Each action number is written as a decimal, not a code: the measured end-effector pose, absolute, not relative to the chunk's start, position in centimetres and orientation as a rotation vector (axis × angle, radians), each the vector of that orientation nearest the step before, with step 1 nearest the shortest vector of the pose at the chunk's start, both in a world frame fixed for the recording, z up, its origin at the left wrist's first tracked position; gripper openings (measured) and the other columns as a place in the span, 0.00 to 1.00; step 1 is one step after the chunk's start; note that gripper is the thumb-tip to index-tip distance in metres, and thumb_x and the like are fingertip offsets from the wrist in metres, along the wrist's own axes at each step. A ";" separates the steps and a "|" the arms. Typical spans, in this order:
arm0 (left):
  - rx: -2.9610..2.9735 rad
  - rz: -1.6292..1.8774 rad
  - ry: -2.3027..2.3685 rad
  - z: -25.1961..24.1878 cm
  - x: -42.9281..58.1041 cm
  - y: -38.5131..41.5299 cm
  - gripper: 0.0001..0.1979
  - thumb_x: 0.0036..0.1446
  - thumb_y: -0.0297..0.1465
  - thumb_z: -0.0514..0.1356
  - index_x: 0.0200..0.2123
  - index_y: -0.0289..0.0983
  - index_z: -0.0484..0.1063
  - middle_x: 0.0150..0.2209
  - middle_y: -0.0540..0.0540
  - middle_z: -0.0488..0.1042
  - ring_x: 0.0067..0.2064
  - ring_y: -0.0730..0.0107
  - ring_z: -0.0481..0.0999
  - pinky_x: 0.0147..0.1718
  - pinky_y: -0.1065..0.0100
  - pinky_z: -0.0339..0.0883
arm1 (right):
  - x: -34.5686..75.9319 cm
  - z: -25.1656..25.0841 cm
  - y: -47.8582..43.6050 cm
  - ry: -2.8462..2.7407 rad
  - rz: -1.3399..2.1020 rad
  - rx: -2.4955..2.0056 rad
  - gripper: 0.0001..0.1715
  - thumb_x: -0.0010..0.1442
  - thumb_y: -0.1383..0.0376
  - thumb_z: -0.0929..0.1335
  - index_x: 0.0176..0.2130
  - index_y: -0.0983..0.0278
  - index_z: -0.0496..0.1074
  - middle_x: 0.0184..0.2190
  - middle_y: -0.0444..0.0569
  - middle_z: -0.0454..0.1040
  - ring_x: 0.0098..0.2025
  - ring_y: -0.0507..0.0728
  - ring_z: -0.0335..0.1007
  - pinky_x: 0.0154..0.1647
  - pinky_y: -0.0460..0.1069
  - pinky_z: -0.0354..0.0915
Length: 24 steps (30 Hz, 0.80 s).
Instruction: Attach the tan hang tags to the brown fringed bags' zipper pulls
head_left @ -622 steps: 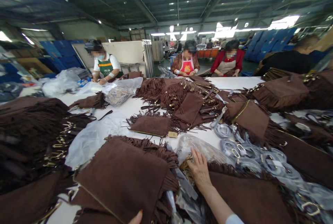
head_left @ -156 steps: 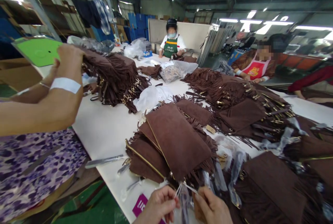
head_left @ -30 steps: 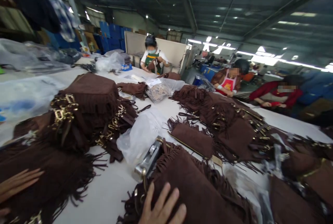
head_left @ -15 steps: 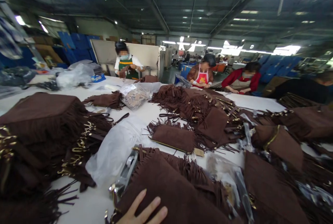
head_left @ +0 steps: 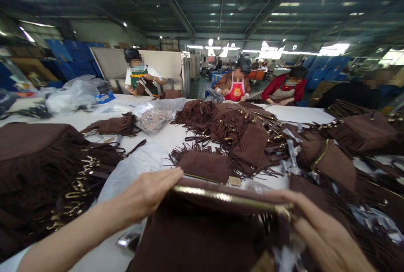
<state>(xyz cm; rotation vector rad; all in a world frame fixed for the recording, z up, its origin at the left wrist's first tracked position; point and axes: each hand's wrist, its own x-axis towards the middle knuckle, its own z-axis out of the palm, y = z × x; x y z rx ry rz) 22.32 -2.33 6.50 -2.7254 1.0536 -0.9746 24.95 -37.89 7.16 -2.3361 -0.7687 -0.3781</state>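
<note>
Grips closed, the left hand (head_left: pixel 148 194) and right hand (head_left: pixel 318 230) hold opposite ends of the gold zipper (head_left: pixel 227 197) on the suede bag (head_left: pixel 202 234); below the zipper it looks soft, light and floppy.

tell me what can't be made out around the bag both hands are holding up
Head view:
Brown bag: lower part cut off by the bottom edge.
Right hand: motion blur; its fingertips at the zip end are unclear.
Shiny metal thing: mostly hidden under the bag, below the left hand.
Tag: print too small.
Clear pouch: contents too small.
</note>
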 end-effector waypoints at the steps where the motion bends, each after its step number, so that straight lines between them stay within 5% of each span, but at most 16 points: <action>1: -2.728 -1.018 1.005 7.9 24.2 -2.3 0.21 0.56 0.21 0.46 0.53 0.34 0.59 0.43 0.42 0.75 0.45 0.73 0.73 0.42 0.75 0.68 | 26.9 8.8 -37.6 -0.753 -0.389 -2.335 0.17 0.60 0.63 0.57 0.47 0.54 0.65 0.39 0.43 0.74 0.39 0.53 0.71 0.35 0.46 0.69; 5: -2.632 -1.237 0.846 10.8 30.2 -1.7 0.19 0.56 0.21 0.45 0.50 0.33 0.64 0.48 0.38 0.71 0.49 0.66 0.71 0.46 0.65 0.67 | 33.0 11.7 -35.9 -0.899 -0.595 -2.246 0.19 0.55 0.69 0.58 0.46 0.61 0.65 0.43 0.47 0.72 0.45 0.53 0.69 0.45 0.49 0.66; 9: -2.696 -1.156 0.738 6.3 32.9 -1.1 0.21 0.54 0.18 0.45 0.49 0.31 0.66 0.51 0.36 0.68 0.54 0.62 0.65 0.52 0.60 0.62 | 36.6 6.7 -34.5 -0.991 -0.626 -2.276 0.24 0.51 0.74 0.57 0.47 0.65 0.64 0.51 0.53 0.67 0.55 0.54 0.60 0.58 0.55 0.56; 15: -2.974 -0.338 0.435 -2.8 30.6 -0.2 0.19 0.51 0.20 0.47 0.41 0.37 0.72 0.45 0.40 0.73 0.48 0.59 0.71 0.44 0.58 0.67 | 34.8 -3.9 -37.1 -0.889 -0.442 -2.499 0.22 0.48 0.74 0.59 0.41 0.66 0.70 0.42 0.56 0.74 0.46 0.60 0.69 0.48 0.58 0.67; 20: -3.033 -0.842 0.487 -3.1 23.3 -2.7 0.12 0.58 0.30 0.49 0.40 0.35 0.71 0.36 0.43 0.75 0.37 0.68 0.73 0.37 0.68 0.68 | 26.4 -6.4 -42.1 -0.566 -0.612 -2.489 0.13 0.58 0.64 0.60 0.41 0.63 0.69 0.38 0.52 0.75 0.40 0.57 0.72 0.40 0.52 0.71; 24: -2.871 -1.028 0.959 -5.1 16.8 -7.6 0.15 0.57 0.29 0.51 0.47 0.35 0.67 0.43 0.42 0.72 0.50 0.65 0.67 0.53 0.64 0.56 | 19.0 -8.9 -43.1 -0.643 -0.659 -2.474 0.14 0.57 0.64 0.63 0.44 0.61 0.67 0.37 0.51 0.76 0.40 0.55 0.73 0.39 0.47 0.71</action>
